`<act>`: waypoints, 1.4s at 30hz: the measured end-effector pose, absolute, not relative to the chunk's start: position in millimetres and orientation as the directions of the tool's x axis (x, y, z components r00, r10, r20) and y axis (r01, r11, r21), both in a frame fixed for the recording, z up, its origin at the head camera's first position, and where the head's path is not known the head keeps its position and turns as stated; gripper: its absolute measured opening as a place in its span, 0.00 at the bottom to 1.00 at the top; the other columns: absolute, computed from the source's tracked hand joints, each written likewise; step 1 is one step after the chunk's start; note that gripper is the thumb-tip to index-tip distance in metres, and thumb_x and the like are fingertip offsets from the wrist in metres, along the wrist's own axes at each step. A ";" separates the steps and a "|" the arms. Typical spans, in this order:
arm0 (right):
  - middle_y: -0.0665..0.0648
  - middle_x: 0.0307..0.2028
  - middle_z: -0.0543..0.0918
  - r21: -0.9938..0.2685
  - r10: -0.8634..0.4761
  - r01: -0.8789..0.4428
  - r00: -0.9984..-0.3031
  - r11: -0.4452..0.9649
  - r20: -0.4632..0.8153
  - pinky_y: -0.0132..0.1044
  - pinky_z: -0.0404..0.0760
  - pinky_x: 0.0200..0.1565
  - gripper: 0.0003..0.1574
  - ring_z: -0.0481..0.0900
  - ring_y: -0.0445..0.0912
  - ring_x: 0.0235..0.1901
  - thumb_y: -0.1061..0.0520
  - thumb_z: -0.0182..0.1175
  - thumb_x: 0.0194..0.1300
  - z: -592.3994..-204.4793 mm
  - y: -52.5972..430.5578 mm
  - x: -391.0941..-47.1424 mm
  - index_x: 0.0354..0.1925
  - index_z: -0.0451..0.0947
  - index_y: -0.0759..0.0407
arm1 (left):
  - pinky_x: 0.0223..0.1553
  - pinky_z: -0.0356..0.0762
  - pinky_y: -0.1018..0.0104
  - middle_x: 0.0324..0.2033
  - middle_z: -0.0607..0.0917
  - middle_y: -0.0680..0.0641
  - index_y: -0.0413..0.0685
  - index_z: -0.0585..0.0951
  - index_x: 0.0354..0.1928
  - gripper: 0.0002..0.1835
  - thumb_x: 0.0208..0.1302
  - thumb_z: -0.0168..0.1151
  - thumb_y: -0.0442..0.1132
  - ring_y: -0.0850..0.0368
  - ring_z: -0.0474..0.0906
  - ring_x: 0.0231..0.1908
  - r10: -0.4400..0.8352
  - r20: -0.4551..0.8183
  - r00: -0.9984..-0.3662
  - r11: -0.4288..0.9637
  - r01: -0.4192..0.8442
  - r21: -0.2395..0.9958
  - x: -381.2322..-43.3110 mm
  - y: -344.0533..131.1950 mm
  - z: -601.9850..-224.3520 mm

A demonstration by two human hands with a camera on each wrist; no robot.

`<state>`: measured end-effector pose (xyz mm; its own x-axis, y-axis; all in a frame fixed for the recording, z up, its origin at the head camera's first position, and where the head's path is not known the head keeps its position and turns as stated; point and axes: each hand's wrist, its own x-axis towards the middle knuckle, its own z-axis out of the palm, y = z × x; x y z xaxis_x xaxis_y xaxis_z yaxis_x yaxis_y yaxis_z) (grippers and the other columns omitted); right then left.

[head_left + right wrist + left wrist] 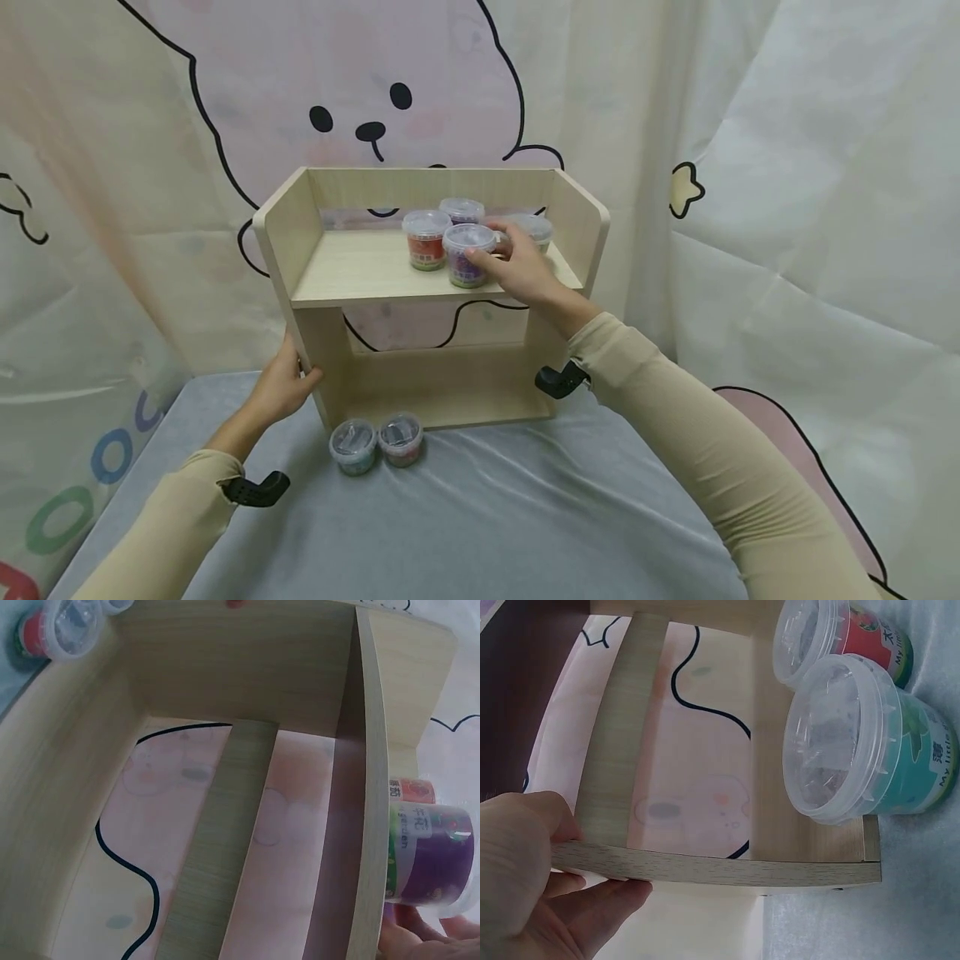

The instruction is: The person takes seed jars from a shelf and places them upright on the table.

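Observation:
My left hand (281, 383) grips the front edge of the left side panel of a pale wooden two-tier shelf (352, 287); the left wrist view shows thumb inside, fingers outside. On the upper board, my right hand (525, 267) holds a lidded plastic tub with a purple label (468, 265) near the front edge, thumb at its side. Close behind it stand a red-labelled tub (426, 250) and another lidded tub (461, 210). A further tub (536, 229) is partly hidden behind the right hand.
In front of the shelf's lower left, a teal-labelled tub (915, 754) and a red-labelled tub (866, 641) stand side by side on the grey-blue cloth (480, 508). A printed curtain (615, 100) hangs behind the shelf.

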<state>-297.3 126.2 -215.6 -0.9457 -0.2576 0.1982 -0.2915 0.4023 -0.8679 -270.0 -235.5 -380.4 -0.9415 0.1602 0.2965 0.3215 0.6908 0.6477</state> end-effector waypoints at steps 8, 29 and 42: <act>0.65 0.66 0.73 -0.895 -0.258 -0.213 -0.959 0.391 0.115 0.46 0.73 0.66 0.42 0.73 0.52 0.63 0.46 0.60 0.72 -214.0 128.3 -295.7 0.77 0.56 0.53 | 0.53 0.74 0.30 0.65 0.70 0.22 0.49 0.37 0.80 0.48 0.66 0.52 0.28 0.24 0.74 0.59 0.166 0.328 -0.930 0.680 0.348 0.645 -269.4 -236.7 -382.2; 0.63 0.68 0.73 -0.952 -0.372 -0.265 -0.908 0.151 0.194 0.31 0.82 0.53 0.36 0.76 0.46 0.62 0.59 0.57 0.73 -219.3 147.3 -271.8 0.75 0.59 0.57 | 0.53 0.76 0.30 0.62 0.72 0.22 0.46 0.41 0.79 0.46 0.64 0.53 0.27 0.23 0.75 0.58 0.155 0.364 -0.918 0.675 0.367 0.640 -269.8 -236.4 -385.6; 0.66 0.63 0.76 -0.935 -0.537 -0.339 -0.810 0.102 0.235 0.35 0.80 0.58 0.46 0.78 0.43 0.58 0.51 0.69 0.65 -243.2 154.4 -253.8 0.73 0.60 0.62 | 0.56 0.74 0.28 0.62 0.72 0.22 0.41 0.45 0.77 0.44 0.63 0.54 0.26 0.22 0.74 0.59 0.168 0.374 -0.912 0.661 0.386 0.643 -274.3 -237.0 -386.2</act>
